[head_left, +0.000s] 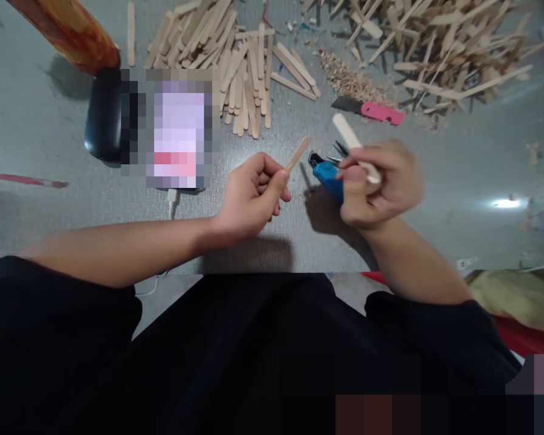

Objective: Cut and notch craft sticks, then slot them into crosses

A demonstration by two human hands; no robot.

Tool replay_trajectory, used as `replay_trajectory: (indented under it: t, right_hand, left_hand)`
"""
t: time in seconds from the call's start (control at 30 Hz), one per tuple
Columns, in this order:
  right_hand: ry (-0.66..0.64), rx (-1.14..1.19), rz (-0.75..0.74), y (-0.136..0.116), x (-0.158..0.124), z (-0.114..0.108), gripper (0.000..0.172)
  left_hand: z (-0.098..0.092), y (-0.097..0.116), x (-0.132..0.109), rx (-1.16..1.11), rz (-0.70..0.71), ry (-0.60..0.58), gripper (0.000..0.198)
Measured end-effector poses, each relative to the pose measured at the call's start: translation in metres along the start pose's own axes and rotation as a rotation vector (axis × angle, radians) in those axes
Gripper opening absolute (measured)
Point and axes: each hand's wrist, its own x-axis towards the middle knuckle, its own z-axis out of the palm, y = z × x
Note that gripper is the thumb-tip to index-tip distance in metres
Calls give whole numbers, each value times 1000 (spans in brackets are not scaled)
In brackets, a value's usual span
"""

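Note:
Between its thumb and fingers my left hand (258,193) pinches a short wooden stick (298,153) that points up to the right. My right hand (381,181), slightly blurred, holds a pale wooden stick (347,130) between thumb and fingers, tilted up to the left. A blue-handled tool (327,175) with a dark tip lies beside and partly behind my right hand; whether the hand touches it I cannot tell. Just above that hand is a pink-handled blade (383,113) on the table. The two held sticks are apart.
Wooden sticks (249,78) lie piled at the top centre, with a looser heap (453,54) at top right and shavings (351,78) between. On the left are a pixelated phone (179,133) on a cable, a black object (105,118), an orange object (72,33) and a thin red tool (25,179).

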Motion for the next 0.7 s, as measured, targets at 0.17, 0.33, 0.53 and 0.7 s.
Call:
replay_trajectory:
  t: [0.17,0.33,0.53,0.7]
  right_hand:
    - [10,-73,-142,-8,21,24,32]
    - [-95,-147,-173,-2,22,26,43]
    - [-67,-34,56,-24,11,9,39]
    - [-86,120,158,-30,6,8,38]
  left_hand:
    - [0,0,5,-66,-30,-18,56]
    - [-1,-3,7,-23,96,15,61]
    - [-3,-5,7,125,259,98,53]
    - [-3,-7,6,155,228,105,51]
